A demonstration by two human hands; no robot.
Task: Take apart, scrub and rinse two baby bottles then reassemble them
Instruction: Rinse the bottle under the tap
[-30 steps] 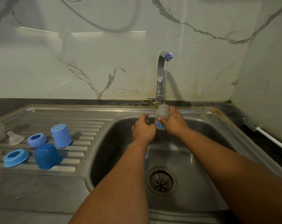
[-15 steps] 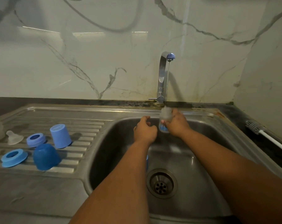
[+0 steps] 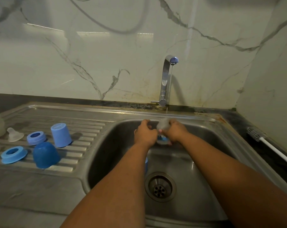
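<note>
Sink (image 3: 116,145): steel basin with a drain (image 3: 160,186) in its floor. A small blue item (image 3: 146,164) lies in the basin beside the left forearm, mostly hidden; its kind cannot be told. No standing water is visible.

Tap (image 3: 165,79): running, a thin stream falling from the blue-tipped spout onto the bottle.

Bottle (image 3: 163,126): clear, held over the back of the basin directly under the stream, between the two hands. Its long axis is close to vertical, slightly tilted. A blue part shows at the lower end, just below the hands. Whether the mouth faces up or down cannot be told; the body is blurred by water.

Right hand (image 3: 176,132): fingers closed around the bottle's right side, gripping it.

Left hand (image 3: 145,133): curled, fingers bent, touching the bottle's left side. Whether it grips the bottle or only steadies it cannot be told.

Drainboard (image 3: 83,127), left of the basin: a light blue cap (image 3: 61,135) and a dark blue cap (image 3: 45,155), both mouth-down; two blue rings (image 3: 36,137) (image 3: 14,154) lying flat; a clear teat (image 3: 14,134) standing tip-up.

Worktop (image 3: 248,124), right of the sink: a bottle brush (image 3: 256,134) lies with bristles toward the wall, its white handle running toward the camera.
</note>
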